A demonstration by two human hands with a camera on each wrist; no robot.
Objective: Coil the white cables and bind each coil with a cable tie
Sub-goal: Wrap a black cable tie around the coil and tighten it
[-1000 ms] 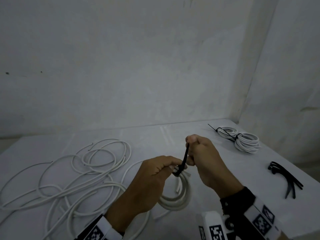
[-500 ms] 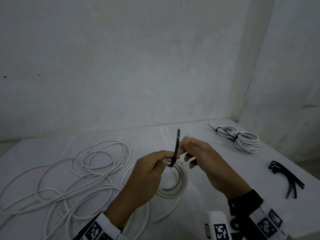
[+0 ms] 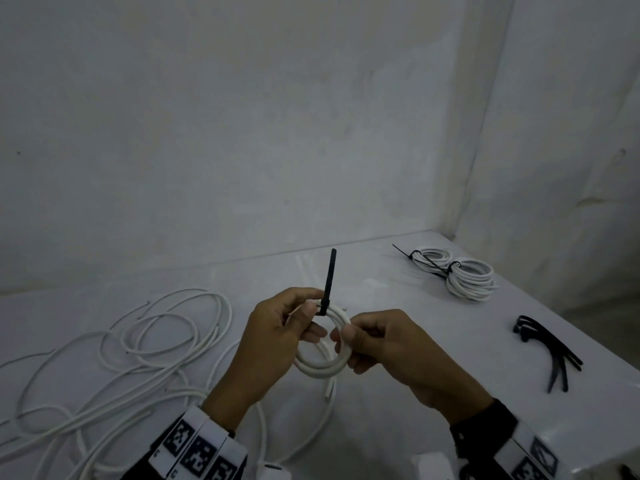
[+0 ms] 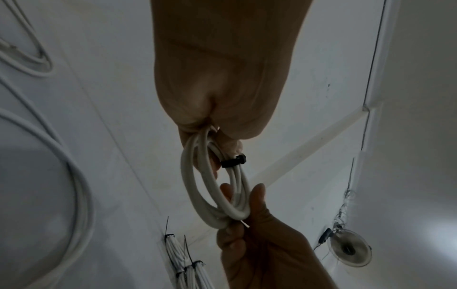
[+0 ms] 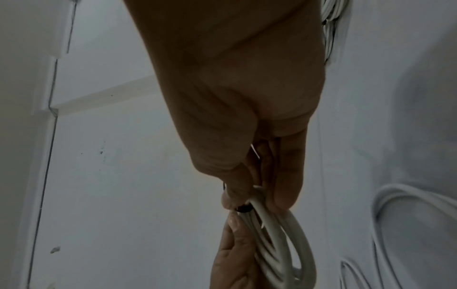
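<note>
now the small coil of white round cable (image 3: 323, 355) is held up above the near middle of the white table (image 3: 398, 393), with a black plastic cable tie (image 3: 328, 284) cinched round its far edge and the tie's free tail standing straight up. a second ago the right hand was pinching that tail and drawing it through; half a second ago it had let go with its fingers loose; by this moment it has come down onto the right side of the coil, and the loop of the tie looks snug against the strands in the left wrist view (image 4: 233, 161). judging from that, this coil is bound, and what is left for it is probably setting it aside. the left hand (image 3: 277, 337) grips the coil's far left edge just beside the tie's head, thumb on top and fingers curled beneath. the right hand (image 3: 384, 344) has its thumb and curled fingers closed round the strands on the right side, palm turned towards the left. farther out, two bound coils of white cable (image 3: 457, 273) lie at the far right of the table, a bundle of spare black cable ties (image 3: 547, 348) lies at the right edge, and a loose tangle of uncoiled white cable (image 3: 138, 344) sprawls over the left half, so more coiling seems to remain.
</note>
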